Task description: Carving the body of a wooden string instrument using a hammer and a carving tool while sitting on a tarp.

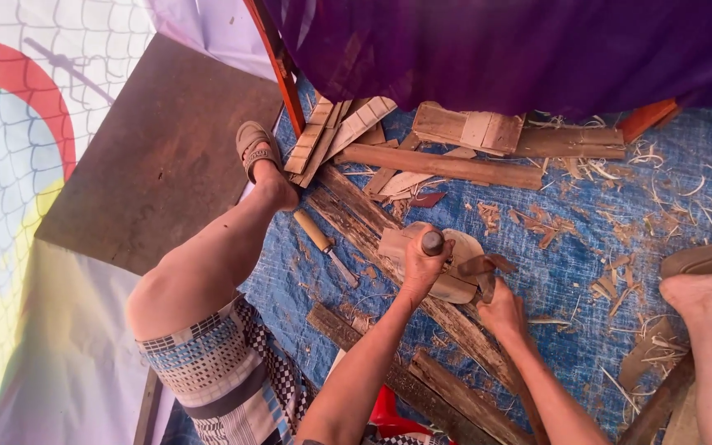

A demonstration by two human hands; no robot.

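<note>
My left hand (419,265) is closed around the round-ended wooden handle of a chisel (432,242), held upright over a pale, rounded wooden workpiece (460,247). The workpiece lies on a long dark plank (348,210) that runs diagonally across a blue tarp (570,272). Just to the right, my right hand (500,311) grips a dark brown wooden tool (478,266), perhaps a mallet, whose head rests against the workpiece. The chisel's blade is hidden under my left hand.
A second chisel (323,244) with a yellowish handle lies on the tarp left of the plank. Wood offcuts (442,165) and shavings (620,284) are scattered about. My bare knee (183,280) and sandalled foot (255,152) are left, the other foot (706,292) right. Purple cloth (521,49) hangs behind.
</note>
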